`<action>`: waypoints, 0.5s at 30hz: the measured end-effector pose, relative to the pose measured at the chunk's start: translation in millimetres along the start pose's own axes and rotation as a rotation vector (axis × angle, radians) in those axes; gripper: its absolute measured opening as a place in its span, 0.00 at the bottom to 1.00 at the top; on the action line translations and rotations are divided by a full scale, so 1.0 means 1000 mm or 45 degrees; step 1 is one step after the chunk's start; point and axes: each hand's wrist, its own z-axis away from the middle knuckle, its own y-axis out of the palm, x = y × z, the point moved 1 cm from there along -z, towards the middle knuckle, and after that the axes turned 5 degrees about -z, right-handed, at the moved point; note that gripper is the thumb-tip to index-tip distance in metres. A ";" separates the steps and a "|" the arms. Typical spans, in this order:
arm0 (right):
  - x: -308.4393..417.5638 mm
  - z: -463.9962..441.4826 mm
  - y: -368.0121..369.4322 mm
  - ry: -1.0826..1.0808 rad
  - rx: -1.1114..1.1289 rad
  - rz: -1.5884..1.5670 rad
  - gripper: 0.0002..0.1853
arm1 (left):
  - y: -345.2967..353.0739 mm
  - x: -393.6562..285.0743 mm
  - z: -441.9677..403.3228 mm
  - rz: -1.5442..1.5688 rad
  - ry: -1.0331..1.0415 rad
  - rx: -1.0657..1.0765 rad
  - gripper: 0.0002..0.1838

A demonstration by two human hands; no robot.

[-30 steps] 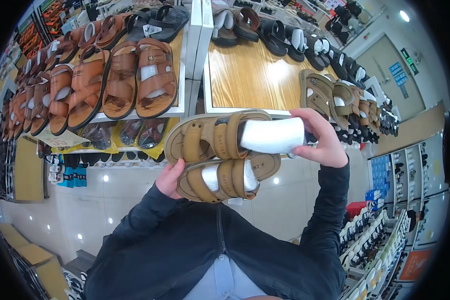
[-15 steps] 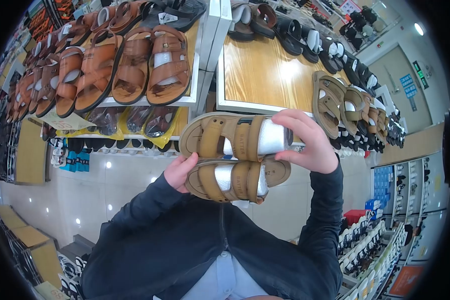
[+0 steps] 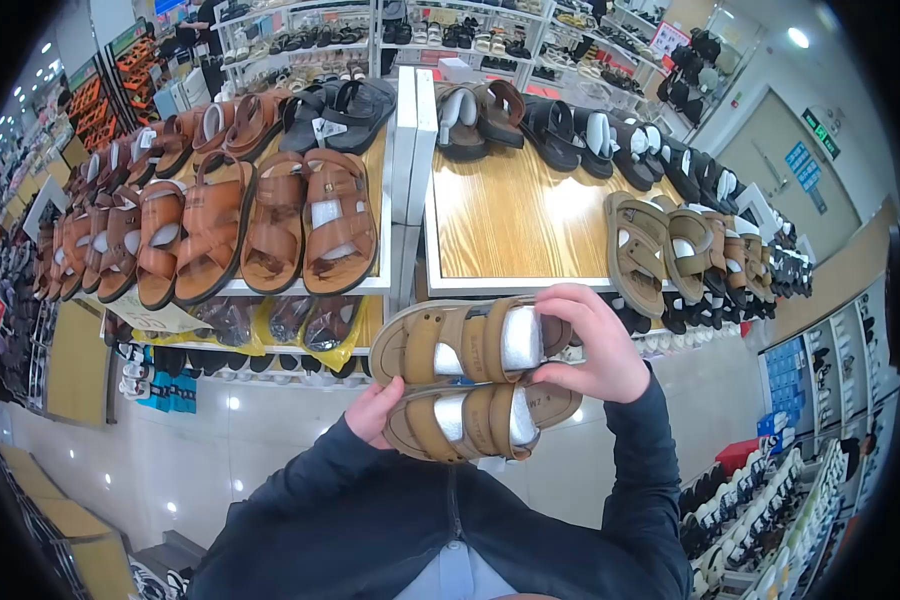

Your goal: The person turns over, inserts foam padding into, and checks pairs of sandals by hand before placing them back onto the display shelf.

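A pair of tan two-strap sandals is held side by side in front of my body. My left hand [image 3: 374, 414] grips them at the toe end, with its thumb by the gap between them. At the heel of the upper sandal [image 3: 450, 340], my right hand [image 3: 598, 345] is closed round the heel end, its fingers above and thumb below. White stuffing [image 3: 521, 338] sits inside the upper sandal under its straps. The lower sandal [image 3: 470, 420] also has white stuffing under its straps, and its heel end shows bare insole.
Brown sandals [image 3: 339, 225] line the left display shelf. On the right, a wooden display top [image 3: 520, 225] bears black sandals [image 3: 553, 135] along its back and olive-tan sandals [image 3: 638, 250] at its right edge. A white divider [image 3: 413, 150] stands between both displays.
The white stuffing has gone from outside the upper sandal to inside it, moved leftward by my right hand. The view has tilted up, showing more shelves behind.
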 end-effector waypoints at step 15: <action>-0.011 -0.002 0.010 -0.102 0.000 0.053 0.21 | 0.014 -0.004 -0.006 0.003 -0.014 -0.058 0.29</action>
